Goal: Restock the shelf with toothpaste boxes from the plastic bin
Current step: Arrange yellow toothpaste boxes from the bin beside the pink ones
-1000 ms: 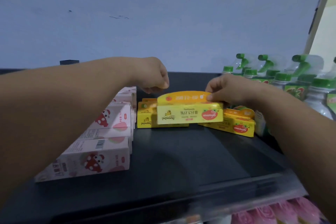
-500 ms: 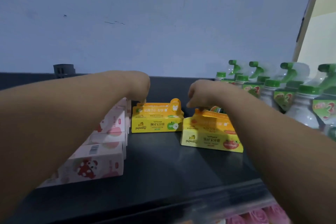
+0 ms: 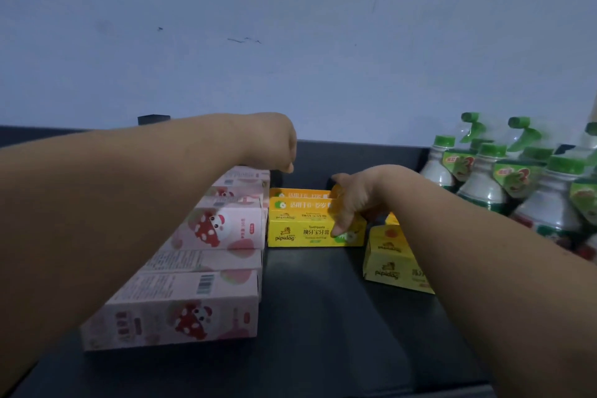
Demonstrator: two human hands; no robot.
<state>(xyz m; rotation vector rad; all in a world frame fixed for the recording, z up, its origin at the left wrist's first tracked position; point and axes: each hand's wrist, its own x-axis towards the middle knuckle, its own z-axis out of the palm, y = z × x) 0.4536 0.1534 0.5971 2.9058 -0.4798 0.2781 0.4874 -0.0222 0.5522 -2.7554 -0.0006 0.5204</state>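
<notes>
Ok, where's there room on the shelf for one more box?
The biggest bare patch is the front middle of the dark shelf: pink boxes to its left, angled yellow box to its right, middle yellow boxes behind. It's crowded at the back and by the spray bottles on the right.

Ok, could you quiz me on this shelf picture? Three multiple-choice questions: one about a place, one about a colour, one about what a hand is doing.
1. Where on the shelf do the green-capped bottles stand?
A) left end B) right end C) front middle
2. What colour is the left row of boxes?
A) pink B) blue C) black
3. What is the right hand doing?
A) gripping a yellow box B) lifting a cap C) hanging free

Answers: B, they crowd the right edge; A, pink with red mushroom figures; A, its fingers curl over the box's front.
</notes>
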